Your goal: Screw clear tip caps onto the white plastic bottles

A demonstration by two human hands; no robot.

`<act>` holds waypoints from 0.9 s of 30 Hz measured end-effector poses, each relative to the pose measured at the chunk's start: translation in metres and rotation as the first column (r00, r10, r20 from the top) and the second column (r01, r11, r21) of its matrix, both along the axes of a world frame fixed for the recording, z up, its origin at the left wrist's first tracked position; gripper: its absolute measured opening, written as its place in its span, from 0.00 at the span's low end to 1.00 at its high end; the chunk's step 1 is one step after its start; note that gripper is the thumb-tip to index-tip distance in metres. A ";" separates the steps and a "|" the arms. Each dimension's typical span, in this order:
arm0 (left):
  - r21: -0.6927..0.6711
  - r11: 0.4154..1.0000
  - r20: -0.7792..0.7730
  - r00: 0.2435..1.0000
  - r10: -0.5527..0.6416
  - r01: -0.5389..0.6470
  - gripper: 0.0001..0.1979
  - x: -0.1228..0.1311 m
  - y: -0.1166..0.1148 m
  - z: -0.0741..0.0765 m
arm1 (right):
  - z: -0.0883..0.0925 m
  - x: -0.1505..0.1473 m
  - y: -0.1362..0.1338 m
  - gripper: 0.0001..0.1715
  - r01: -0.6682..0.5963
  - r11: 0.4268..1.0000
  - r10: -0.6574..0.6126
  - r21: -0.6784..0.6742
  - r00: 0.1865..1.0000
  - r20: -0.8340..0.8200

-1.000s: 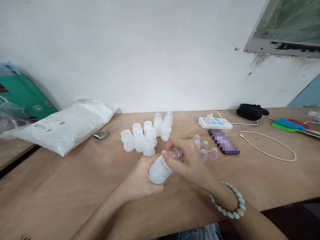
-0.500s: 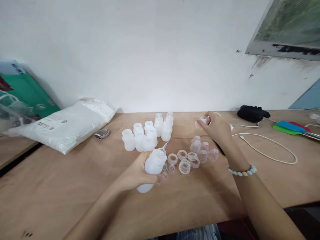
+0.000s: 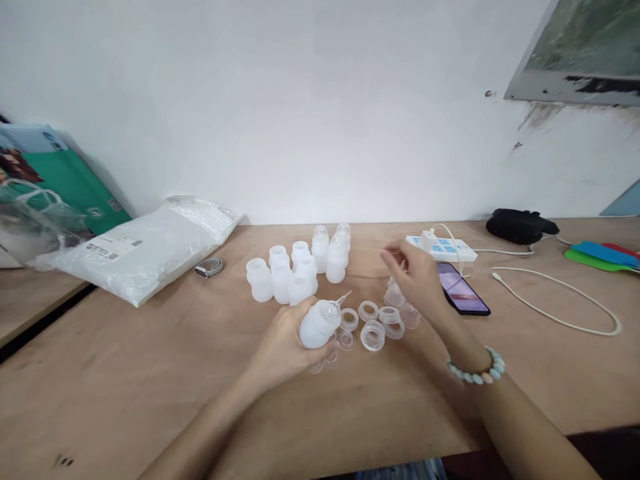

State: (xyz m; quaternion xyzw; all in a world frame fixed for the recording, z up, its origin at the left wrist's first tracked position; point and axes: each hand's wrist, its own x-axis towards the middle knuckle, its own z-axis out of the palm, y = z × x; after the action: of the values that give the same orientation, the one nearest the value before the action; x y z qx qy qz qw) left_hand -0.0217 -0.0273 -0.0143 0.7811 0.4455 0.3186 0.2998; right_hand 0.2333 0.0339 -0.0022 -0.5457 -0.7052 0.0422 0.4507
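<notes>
We sit at a wooden table (image 3: 150,373), with a white bag (image 3: 150,247) at the far left and a group of small bottles (image 3: 295,270) standing in the middle, just behind our hands. Our left hand (image 3: 277,350) is closed around one bottle (image 3: 317,325), held low over the table. Its long axis is tilted, and the thin nozzle (image 3: 344,298) points up and to the right, toward our right hand (image 3: 417,280). The right hand hovers with fingers loosely bent, but it is blurred, so we cannot tell if it pinches anything. Between both hands lie the rings (image 3: 373,333), close together. The clear caps (image 3: 409,316) sit just under the right hand, which is the nearer one to them.
</notes>
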 end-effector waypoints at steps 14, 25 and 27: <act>0.483 0.875 -0.254 0.962 0.098 0.038 0.06 0.004 -0.007 -0.015 | -0.013 -0.072 -0.060 0.15 -0.541 0.825 0.530 -0.162 0.841 -0.111; -0.061 0.983 -0.042 0.983 -0.178 0.176 0.08 -0.003 -0.005 0.012 | 0.006 -0.060 -0.063 0.19 -0.760 0.649 0.753 -0.035 0.636 0.169; -0.048 0.990 -0.029 0.991 -0.131 0.130 0.10 -0.004 -0.004 0.012 | 0.007 -0.060 -0.065 0.32 -0.758 0.650 0.758 -0.051 0.643 0.106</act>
State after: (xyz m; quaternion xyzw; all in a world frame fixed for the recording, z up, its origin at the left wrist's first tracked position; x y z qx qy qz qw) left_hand -0.0253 -0.0309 -0.0021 0.8064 0.4053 0.2754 0.3310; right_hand 0.1731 -0.0309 0.0048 -0.2026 -0.8940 0.1953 0.3487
